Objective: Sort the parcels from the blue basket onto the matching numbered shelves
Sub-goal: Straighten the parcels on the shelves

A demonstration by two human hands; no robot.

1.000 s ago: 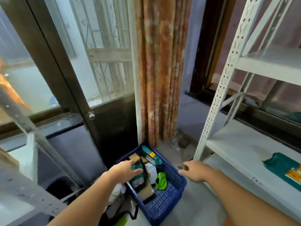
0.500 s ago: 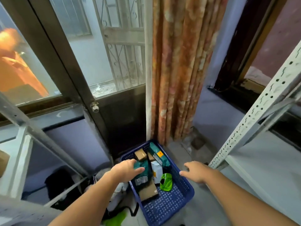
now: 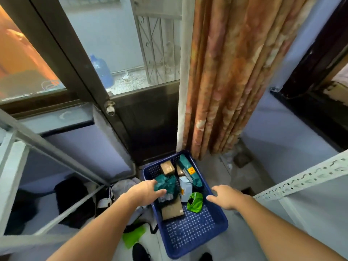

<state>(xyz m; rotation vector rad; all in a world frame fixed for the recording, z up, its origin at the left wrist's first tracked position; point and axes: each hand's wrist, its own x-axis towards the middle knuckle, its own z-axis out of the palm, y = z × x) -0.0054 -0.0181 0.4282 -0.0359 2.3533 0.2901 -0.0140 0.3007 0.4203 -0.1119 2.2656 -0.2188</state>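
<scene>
Grey floor [image 3: 222, 166] in a corner, with a dark-framed glass door [image 3: 113, 76] and a patterned orange curtain [image 3: 224, 76] behind the blue perforated plastic basket [image 3: 190, 234]. The basket's far half holds the parcels: a crumpled teal plastic mailer [image 3: 167, 185], a long teal mailer with an orange label [image 3: 190, 172], two small brown cardboard boxes [image 3: 167, 167], a white carton [image 3: 185, 188], a bright green pouch [image 3: 195, 202] and a flat brown box [image 3: 172, 210]. Left hand [image 3: 145, 193] over the basket's left rim, fingers spread, tips touching the crumpled mailer. Right hand [image 3: 226, 198] above the right rim, fingers spread, holding nothing. White perforated metal shelf post [image 3: 301, 179] right of the basket.
</scene>
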